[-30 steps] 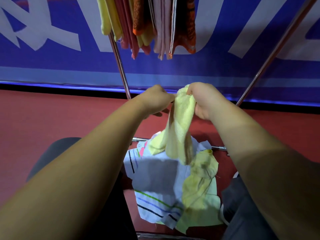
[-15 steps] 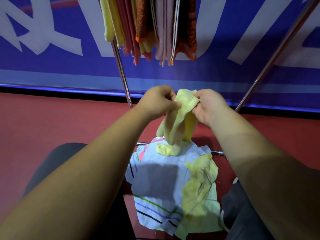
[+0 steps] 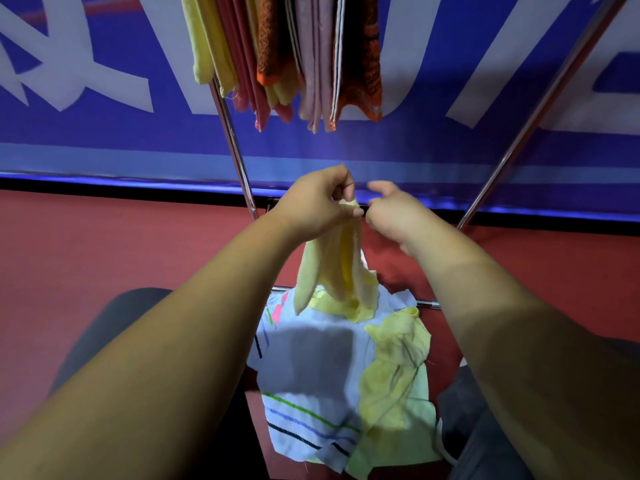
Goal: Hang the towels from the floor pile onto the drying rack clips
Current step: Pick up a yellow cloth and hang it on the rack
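Blue cloth with big white lettering, spreading across the whole back as a banner (image 3: 104, 140), running off both sides, letters too cropped to read. Lying below it, a red floor (image 3: 104, 254).

Reaching in from the bottom corners: two bare forearms (image 3: 173, 358), cut off by the frame edge. Showing only partly beneath them: dark-trousered knees (image 3: 104, 334).

Slanting upward on two metal legs: drying rack (image 3: 235, 147), top being cut off by the upper edge, its low crossbar (image 3: 427, 304) mostly hidden behind cloth. Dangling close together between the legs: hanging towels (image 3: 311, 57) in yellow, pink and orange, upper ends out of frame, number hard to make out.

Lying on the floor between the knees: striped towel (image 3: 311, 375), white with green, blue and dark lines, middle darkened by shadow. Resting over its right side: crumpled yellow towel (image 3: 394, 375), with more pale cloth peeking out underneath, hard to tell apart.

Hanging in folds above that pile: pale yellow towel (image 3: 332, 268), lower end either touching or just clearing the pile, impossible to tell which. Pinching its top edge between thumb and curled fingers: left hand (image 3: 311, 206). Hovering just beside it: right hand (image 3: 394, 213), fingers curling toward the same edge, thumb lifted, fingertips blurred, so impossible to tell whether gripping the cloth.
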Demonstrator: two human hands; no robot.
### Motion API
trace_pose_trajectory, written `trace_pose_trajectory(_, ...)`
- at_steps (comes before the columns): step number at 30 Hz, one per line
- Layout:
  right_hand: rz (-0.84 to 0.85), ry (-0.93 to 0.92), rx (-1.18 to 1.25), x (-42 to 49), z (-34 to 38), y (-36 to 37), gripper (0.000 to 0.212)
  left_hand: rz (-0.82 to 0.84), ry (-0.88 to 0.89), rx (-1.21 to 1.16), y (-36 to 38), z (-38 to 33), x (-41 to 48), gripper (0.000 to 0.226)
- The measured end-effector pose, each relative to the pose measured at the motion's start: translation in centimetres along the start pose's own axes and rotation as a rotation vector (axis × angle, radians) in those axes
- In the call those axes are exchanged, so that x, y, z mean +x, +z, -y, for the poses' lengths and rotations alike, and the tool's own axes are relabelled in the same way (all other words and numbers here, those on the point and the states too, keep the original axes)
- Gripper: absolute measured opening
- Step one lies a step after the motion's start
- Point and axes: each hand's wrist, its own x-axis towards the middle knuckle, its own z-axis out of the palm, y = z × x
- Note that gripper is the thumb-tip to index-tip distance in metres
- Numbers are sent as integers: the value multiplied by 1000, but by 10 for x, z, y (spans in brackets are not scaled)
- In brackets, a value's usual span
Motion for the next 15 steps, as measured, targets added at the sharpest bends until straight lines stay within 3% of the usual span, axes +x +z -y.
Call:
trace_pose_trajectory(2, 147, -46, -27, -1, 0, 2, 50, -8, 11, -11, 0, 1, 2, 22)
trace_pose_trajectory(5, 234, 75, -70, -1, -6, 4, 11, -6, -30, 81, -5, 6, 7, 32)
trace_pose_trajectory(7, 204, 115, -49, 7, -14, 4, 14, 40, -97, 254, -10, 16, 11, 43)
trace_pose_trajectory(12, 65, 181, 118, 16, -20, 2, 16, 72, -337, 609, -13, 27, 10, 19)
trace_pose_trajectory(13, 56, 220, 158, 18, -21, 2, 20, 48, -361, 604, -13, 26, 10, 14)
trace_pose_trajectory(15, 66, 315, 224, 18, -23, 1, 31, -7, -384, 376, -13, 23, 11, 11)
